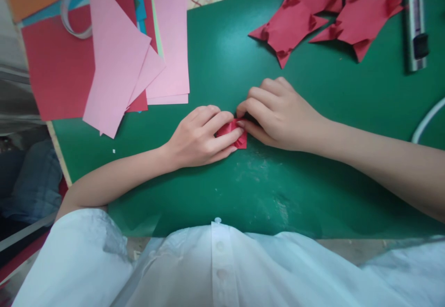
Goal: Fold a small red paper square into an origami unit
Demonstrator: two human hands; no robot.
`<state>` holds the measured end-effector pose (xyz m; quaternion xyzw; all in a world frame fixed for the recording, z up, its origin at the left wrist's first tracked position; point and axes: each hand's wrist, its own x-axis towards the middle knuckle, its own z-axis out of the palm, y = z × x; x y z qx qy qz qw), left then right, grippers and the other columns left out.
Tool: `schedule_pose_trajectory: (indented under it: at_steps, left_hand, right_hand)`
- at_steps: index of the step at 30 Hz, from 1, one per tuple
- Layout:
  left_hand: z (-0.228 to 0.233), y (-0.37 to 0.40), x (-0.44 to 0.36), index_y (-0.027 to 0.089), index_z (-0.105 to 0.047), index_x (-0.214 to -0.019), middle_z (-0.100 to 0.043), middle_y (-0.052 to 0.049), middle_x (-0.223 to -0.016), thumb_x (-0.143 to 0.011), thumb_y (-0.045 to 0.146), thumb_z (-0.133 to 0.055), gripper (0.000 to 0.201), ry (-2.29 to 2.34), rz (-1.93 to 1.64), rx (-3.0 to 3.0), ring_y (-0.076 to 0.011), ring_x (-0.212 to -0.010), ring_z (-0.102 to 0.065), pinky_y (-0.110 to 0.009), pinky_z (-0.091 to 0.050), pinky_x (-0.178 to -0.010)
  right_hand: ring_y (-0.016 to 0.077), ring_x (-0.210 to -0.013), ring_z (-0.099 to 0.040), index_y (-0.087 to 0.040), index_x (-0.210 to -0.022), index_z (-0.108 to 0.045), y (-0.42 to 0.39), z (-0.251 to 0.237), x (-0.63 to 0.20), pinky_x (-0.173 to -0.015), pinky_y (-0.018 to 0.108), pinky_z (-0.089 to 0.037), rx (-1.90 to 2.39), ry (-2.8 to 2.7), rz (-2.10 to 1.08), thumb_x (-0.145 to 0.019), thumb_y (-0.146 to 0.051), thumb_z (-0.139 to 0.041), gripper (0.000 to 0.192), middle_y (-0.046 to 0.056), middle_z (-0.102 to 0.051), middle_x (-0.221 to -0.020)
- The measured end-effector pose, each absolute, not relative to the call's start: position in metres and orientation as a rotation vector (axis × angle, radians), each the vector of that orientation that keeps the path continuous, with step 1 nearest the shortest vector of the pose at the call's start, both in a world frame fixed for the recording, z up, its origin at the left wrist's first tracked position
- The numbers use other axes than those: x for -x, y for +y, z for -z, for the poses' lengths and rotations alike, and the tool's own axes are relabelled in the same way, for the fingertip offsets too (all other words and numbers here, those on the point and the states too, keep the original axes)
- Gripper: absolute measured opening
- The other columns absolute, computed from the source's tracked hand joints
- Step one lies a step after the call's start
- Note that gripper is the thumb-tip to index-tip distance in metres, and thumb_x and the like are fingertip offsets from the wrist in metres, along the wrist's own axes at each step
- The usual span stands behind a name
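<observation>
A small piece of folded red paper point(242, 142) lies on the green table in front of my chest. My left hand point(205, 135) comes from the left and holds the paper down, its fingers spread across the top. From the right, my right hand point(278, 112) pinches the paper's upper right edge between thumb and index finger. The other fingers of that hand are curled. Much of the paper is hidden beneath my left fingers, so its full folded shape cannot be made out.
Several folded red paper figures point(290, 27) lie at the upper right, beside a box cutter point(416, 24). Pink sheets point(116, 61), red paper point(59, 66) and a tape roll point(66, 15) are piled at the upper left. A white cable point(426, 118) curves at the right edge.
</observation>
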<state>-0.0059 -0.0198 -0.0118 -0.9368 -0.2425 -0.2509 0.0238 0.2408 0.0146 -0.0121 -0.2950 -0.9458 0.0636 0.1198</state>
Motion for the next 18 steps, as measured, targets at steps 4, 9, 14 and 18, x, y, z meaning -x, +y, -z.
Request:
schedule_pose_trajectory:
  at_steps: [4,9,14,18]
  left_hand:
    - [0.0125,-0.0204,0.0054,0.019,-0.074,-0.118,-0.074,-0.012,-0.114,-0.102,0.040,-0.067,0.028,-0.755,0.783,2.898,-0.0239,-0.102,-0.067,-0.041,-0.057,-0.088]
    - [0.0137,-0.0208,0.0059,0.020,-0.074,-0.119,-0.073,-0.012,-0.118,-0.102,0.037,-0.066,0.025,-0.767,0.796,2.915,-0.0241,-0.107,-0.066,-0.042,-0.057,-0.091]
    - [0.0108,-0.0200,0.0053,0.017,-0.074,-0.112,-0.074,-0.013,-0.117,-0.101,0.036,-0.066,0.023,-0.729,0.799,2.913,-0.0243,-0.105,-0.067,-0.041,-0.058,-0.090]
    - [0.0092,-0.0194,0.0057,0.021,-0.074,-0.108,-0.076,-0.011,-0.116,-0.103,0.058,-0.061,0.039,-0.705,0.750,2.866,-0.0249,-0.106,-0.068,-0.041,-0.057,-0.089]
  right_hand:
    - [0.0222,-0.091,-0.054,-0.014,-0.104,-0.065,0.0154,0.0140,-0.2410,-0.076,0.037,-0.033,0.851,-2.757,-0.158,-0.115,-0.039,-0.030,0.044,0.009,-0.063,-0.093]
    - [0.0212,-0.090,-0.055,-0.018,-0.103,-0.063,0.0169,0.0160,-0.2433,-0.080,0.037,-0.036,0.825,-2.722,-0.303,-0.114,-0.043,-0.031,0.042,0.006,-0.061,-0.086]
    - [0.0207,-0.088,-0.054,-0.019,-0.106,-0.064,0.0180,0.0143,-0.2454,-0.082,0.038,-0.036,0.794,-2.733,-0.414,-0.114,-0.042,-0.034,0.038,0.005,-0.063,-0.084]
    - [0.0219,-0.088,-0.053,-0.020,-0.105,-0.065,0.0186,0.0132,-0.2458,-0.081,0.038,-0.034,0.778,-2.738,-0.416,-0.114,-0.044,-0.034,0.040,0.006,-0.065,-0.085]
